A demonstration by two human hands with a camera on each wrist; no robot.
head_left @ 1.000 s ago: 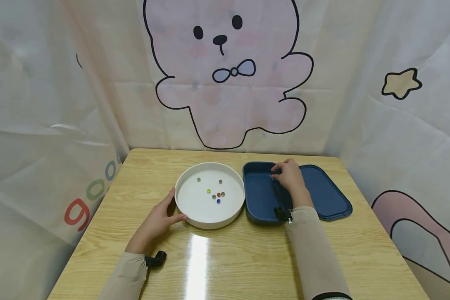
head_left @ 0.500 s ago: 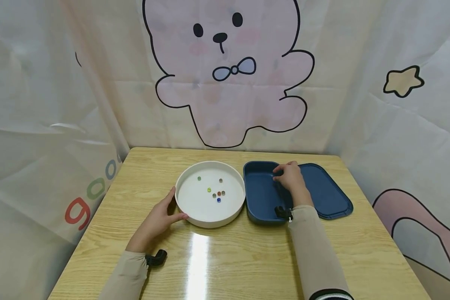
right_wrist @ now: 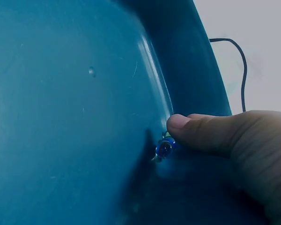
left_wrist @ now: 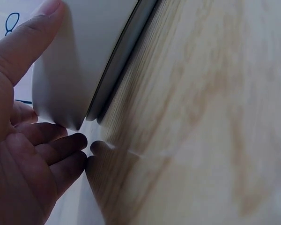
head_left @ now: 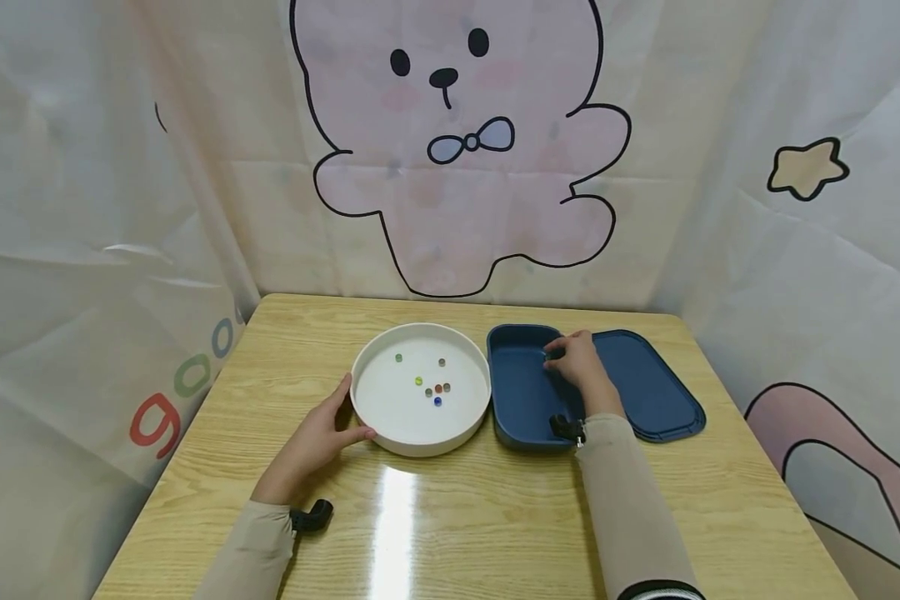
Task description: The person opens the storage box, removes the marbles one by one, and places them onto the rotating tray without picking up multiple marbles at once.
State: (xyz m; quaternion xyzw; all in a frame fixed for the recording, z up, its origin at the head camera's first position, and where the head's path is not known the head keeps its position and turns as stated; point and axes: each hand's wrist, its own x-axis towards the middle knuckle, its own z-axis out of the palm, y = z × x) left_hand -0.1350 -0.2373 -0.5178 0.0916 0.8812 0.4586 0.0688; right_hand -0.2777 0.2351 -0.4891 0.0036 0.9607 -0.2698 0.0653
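Note:
A round white tray (head_left: 420, 429) stands on the table with several small glass marbles (head_left: 438, 402) in it. My left hand (head_left: 317, 433) holds its near left side, thumb at the front wall, as the left wrist view also shows. Beside it stands a deep blue box (head_left: 521, 404). My right hand (head_left: 581, 367) reaches into its far right part, thumb and index curled toward each other. In the right wrist view a blue glass marble (right_wrist: 165, 149) sits right at the thumb tip (right_wrist: 179, 123), pinched low over the box floor; the other fingertips are mostly hidden behind the thumb.
A flat blue lid (head_left: 656, 387) lies to the right of the box, partly behind my right wrist. The wooden table (head_left: 480, 525) runs to a curtain (head_left: 457, 208) with a bear print at the back.
My right hand has dipped slightly lower into the blue box. The left hand keeps its hold on the white tray, and the marbles in it have not moved.

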